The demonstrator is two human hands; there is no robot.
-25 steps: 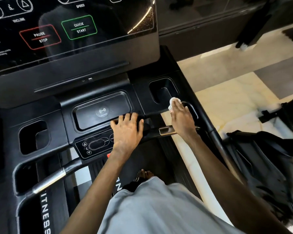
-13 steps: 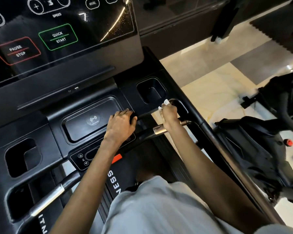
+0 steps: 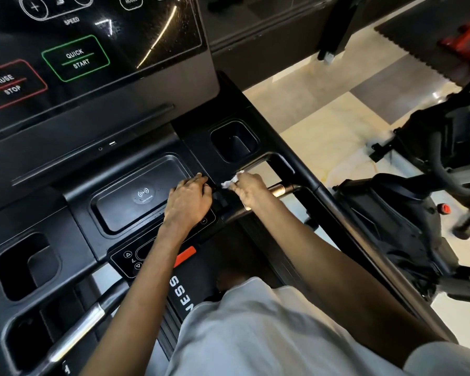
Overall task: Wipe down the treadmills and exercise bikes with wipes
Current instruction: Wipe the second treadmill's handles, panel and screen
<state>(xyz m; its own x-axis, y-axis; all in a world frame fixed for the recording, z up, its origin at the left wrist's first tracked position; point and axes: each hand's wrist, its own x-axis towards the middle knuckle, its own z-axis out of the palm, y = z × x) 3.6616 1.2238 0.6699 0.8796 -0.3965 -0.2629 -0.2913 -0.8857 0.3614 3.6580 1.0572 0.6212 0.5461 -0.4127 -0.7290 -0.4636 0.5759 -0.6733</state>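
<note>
**Wipe pinched under the right cup holder**

Wipe [image 3: 232,181], white and crumpled, sits in the right grip [image 3: 251,189], whose fingers curl round it and pinch it. It is pressed on the black console [image 3: 147,131], just below the right cup holder [image 3: 234,141] and just above the handlebar [image 3: 278,190], whose metal sensor shows beside the wrist. The left grip [image 3: 189,199] rests knuckles-up on the console with its fingers loosely bent and holding nothing. Its tips are at the right corner of the charging tray [image 3: 130,202]. The two grips are near each other but apart.

The console is glossy black plastic with a second cup holder [image 3: 25,267] at its left. Above it the screen [image 3: 98,44] shows a green QUICK START box and a red PAUSE STOP box. The belt [image 3: 181,291] runs below, partly covered by a grey shirt [image 3: 255,337].

To the right the floor [image 3: 323,137] is pale, marbled tile crossed by a grey band. A black bike [image 3: 407,213] stands just beside the treadmill. A dark mat [image 3: 418,33] with a toothed edge lies farther off.

A second ago the right fingers lay straight over the wipe, at the loop to the right of the holder. Now they are curled, and the wipe is further left. The left grip then lay flat on the console's front edge with its fingers spread, and it has since slid up to the tray corner, narrowing the gap between the grips.
</note>
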